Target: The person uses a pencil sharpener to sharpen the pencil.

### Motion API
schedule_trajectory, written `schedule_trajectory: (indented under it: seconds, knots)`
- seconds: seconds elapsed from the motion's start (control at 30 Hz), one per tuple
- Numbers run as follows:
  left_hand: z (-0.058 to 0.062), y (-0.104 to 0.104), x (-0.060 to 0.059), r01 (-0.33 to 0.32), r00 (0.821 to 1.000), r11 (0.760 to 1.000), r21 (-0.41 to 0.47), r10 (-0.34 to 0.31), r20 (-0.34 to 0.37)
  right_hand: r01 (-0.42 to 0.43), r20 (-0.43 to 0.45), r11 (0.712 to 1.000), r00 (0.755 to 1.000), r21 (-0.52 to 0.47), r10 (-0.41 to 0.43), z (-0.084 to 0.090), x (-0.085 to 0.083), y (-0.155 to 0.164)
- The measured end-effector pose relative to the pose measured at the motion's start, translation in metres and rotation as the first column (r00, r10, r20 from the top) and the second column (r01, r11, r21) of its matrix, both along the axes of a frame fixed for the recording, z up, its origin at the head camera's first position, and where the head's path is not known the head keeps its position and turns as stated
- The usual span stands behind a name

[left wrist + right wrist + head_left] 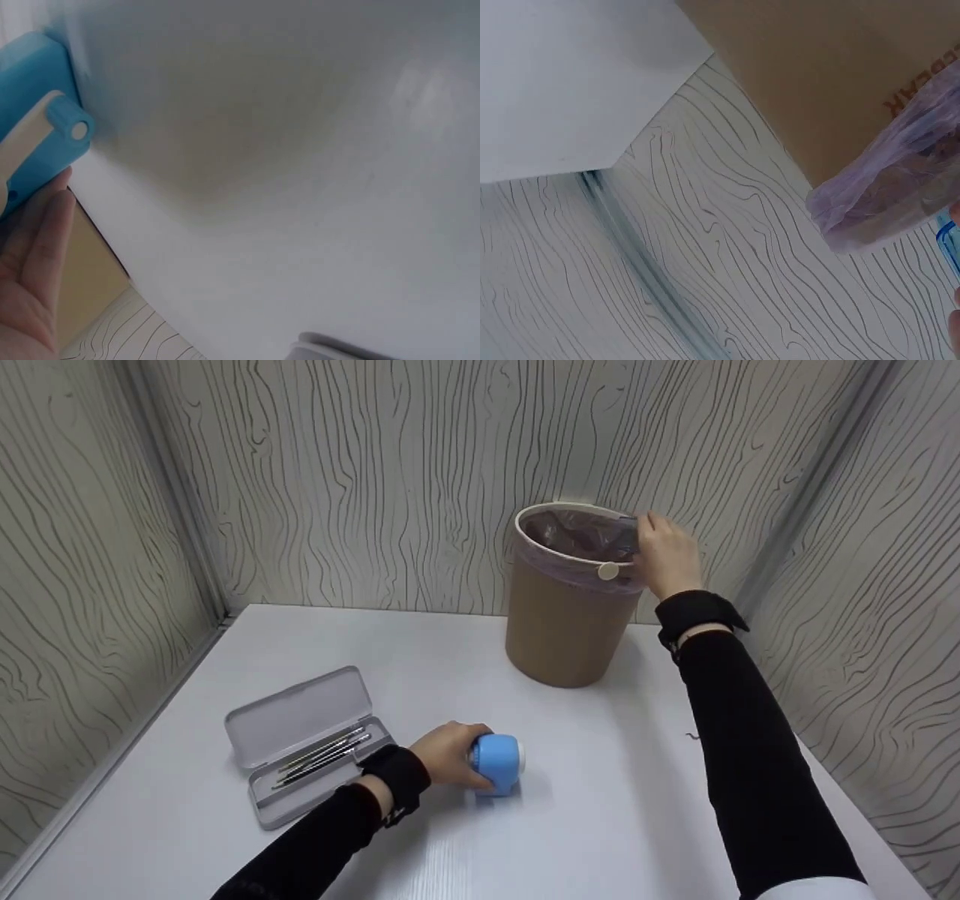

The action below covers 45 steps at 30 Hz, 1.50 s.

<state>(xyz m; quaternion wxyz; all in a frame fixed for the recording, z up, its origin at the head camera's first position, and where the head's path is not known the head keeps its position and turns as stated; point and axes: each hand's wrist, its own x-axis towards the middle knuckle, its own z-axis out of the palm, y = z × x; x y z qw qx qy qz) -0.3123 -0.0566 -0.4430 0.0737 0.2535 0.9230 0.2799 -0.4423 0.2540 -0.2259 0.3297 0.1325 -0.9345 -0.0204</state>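
My left hand [448,754] grips a blue crank pencil sharpener [498,761] near the middle of the table. In the left wrist view the sharpener [34,97] shows its white crank arm with a blue knob. Over the rim of a brown trash bin [570,630], my right hand [670,556] holds a small clear piece [628,536] at the bin's right side. The right wrist view catches only this piece's blue-edged corner [949,244], beside fingertips at the frame's edge. Its full shape is hidden.
An open grey pencil case [300,716] holding several pencils [322,757] lies on the left of the white table [420,660]. A thin purplish bag [555,570] lines the bin. A tiny dark curl [692,736] lies near the right sleeve. Patterned walls [375,472] enclose the table.
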Motion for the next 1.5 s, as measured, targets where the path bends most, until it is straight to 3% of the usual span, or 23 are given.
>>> schedule_trajectory:
  seconds: [0.07, 0.13, 0.3, 0.6, 0.73, 0.83, 1.0, 1.17, 1.27, 1.5]
  knots:
    - [0.000, 0.001, 0.001, -0.003, 1.000, 1.000, -0.003, 0.002, -0.004, 0.044, 0.082, 0.990, 0.996, -0.134, -0.033, 0.002, 0.004, 0.002]
    - [0.000, 0.001, 0.001, -0.008, 1.000, 1.000, -0.006, 0.008, 0.000, 0.076, 0.134, 0.962, 0.990, -0.262, -0.042, 0.003, 0.006, 0.004]
    - [-0.001, 0.002, 0.001, -0.006, 1.000, 1.000, 0.000, 0.006, 0.006, 0.100, 0.186, 0.858, 0.983, -0.504, -0.006, 0.002, 0.010, 0.008]
    - [0.000, 0.000, 0.002, -0.023, 0.999, 1.000, 0.012, 0.023, 0.026, 0.035, 0.167, 0.698, 0.978, -0.715, 0.123, -0.006, 0.021, 0.020]
    - [0.000, -0.001, 0.001, -0.015, 1.000, 1.000, 0.018, 0.014, 0.026, 0.006, 0.173, 0.646, 0.965, -0.763, 0.195, -0.009, 0.033, 0.027]
    - [0.000, -0.001, 0.001, 0.003, 1.000, 1.000, 0.020, -0.004, 0.016, -0.027, 0.164, 0.631, 0.956, -0.775, 0.243, -0.013, 0.045, 0.031]
    - [-0.001, 0.000, 0.000, 0.027, 1.000, 0.999, 0.027, -0.028, 0.013, -0.059, 0.167, 0.635, 0.942, -0.770, 0.290, -0.019, 0.068, 0.036]
    - [0.000, -0.001, 0.001, 0.029, 0.999, 0.999, 0.032, -0.030, 0.030, -0.065, 0.206, 0.617, 0.910, -0.785, 0.359, -0.032, 0.088, 0.037]
    - [0.001, -0.001, 0.002, 0.026, 0.999, 0.999, 0.031, -0.027, 0.034, -0.063, 0.243, 0.620, 0.885, -0.782, 0.398, -0.048, 0.100, 0.039]
    - [0.001, 0.000, 0.003, 0.022, 0.999, 0.999, 0.030, -0.023, 0.040, -0.112, 0.312, 0.676, 0.824, -0.728, 0.473, -0.105, 0.120, 0.037]
